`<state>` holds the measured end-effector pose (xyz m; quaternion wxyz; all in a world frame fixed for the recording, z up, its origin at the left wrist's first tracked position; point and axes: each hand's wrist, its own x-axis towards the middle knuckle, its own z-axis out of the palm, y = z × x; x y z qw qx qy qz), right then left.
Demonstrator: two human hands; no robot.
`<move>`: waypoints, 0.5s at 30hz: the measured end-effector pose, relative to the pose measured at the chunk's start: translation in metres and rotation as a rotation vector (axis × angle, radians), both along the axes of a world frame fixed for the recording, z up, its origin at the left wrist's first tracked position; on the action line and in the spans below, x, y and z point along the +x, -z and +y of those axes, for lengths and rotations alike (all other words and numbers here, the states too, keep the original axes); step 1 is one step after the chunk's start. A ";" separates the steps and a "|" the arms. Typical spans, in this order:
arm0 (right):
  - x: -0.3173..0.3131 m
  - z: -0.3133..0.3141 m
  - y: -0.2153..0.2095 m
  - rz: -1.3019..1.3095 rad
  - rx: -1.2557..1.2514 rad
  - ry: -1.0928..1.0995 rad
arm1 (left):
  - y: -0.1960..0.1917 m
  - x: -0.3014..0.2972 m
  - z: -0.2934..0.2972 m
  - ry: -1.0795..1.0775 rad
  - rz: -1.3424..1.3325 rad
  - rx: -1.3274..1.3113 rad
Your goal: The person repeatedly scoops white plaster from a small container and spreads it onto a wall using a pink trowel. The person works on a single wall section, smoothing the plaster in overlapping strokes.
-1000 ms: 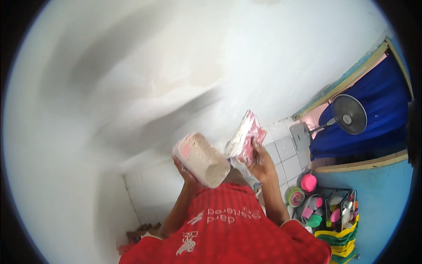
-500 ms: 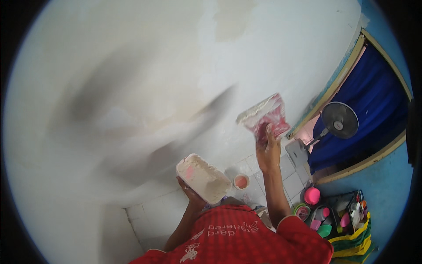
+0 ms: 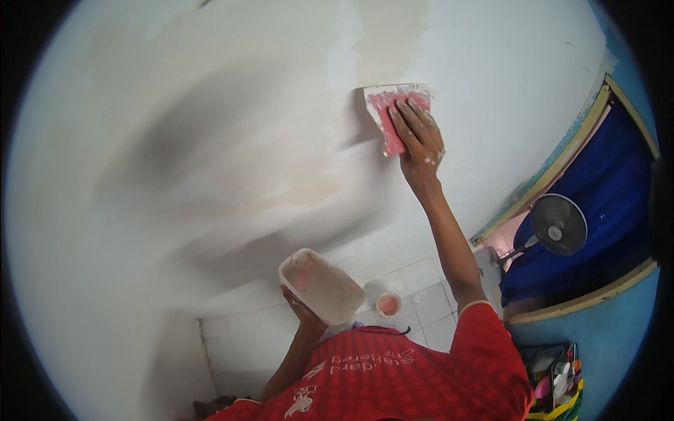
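My right hand (image 3: 419,140) is raised against the white wall (image 3: 295,140), its fingers spread over a pink, putty-smeared spreader blade (image 3: 394,105). The blade's wide upper edge meets the wall just under a damp beige patch (image 3: 390,45). At chest height, my left hand (image 3: 304,306) grips the left side of a light rectangular tub (image 3: 324,289). White putty coats the inside of this tub, with a pink spot near its upper left. Most of the left fingers are hidden beneath it.
A round container with pink contents (image 3: 387,304) stands on the tiled floor (image 3: 432,306) below. To the right are a fan (image 3: 558,224), a doorway with a blue curtain (image 3: 611,189), and a rack of kitchenware (image 3: 554,379) by the blue wall.
My right hand has moved up and left with the spreader, from the air onto the wall. The left hand keeps hold of the tub, which has tilted slightly.
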<state>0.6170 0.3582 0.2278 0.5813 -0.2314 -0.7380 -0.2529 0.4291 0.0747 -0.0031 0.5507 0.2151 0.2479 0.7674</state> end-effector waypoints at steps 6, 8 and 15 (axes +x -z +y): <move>-0.021 0.012 0.033 -0.024 -0.171 -0.013 | 0.018 -0.001 0.006 -0.160 -0.105 0.014; -0.027 -0.003 0.058 -0.059 -0.250 -0.042 | 0.020 -0.006 -0.009 -0.143 -0.097 0.002; -0.015 -0.061 0.127 -0.212 -0.456 -0.143 | 0.016 -0.019 -0.018 -0.105 0.071 0.009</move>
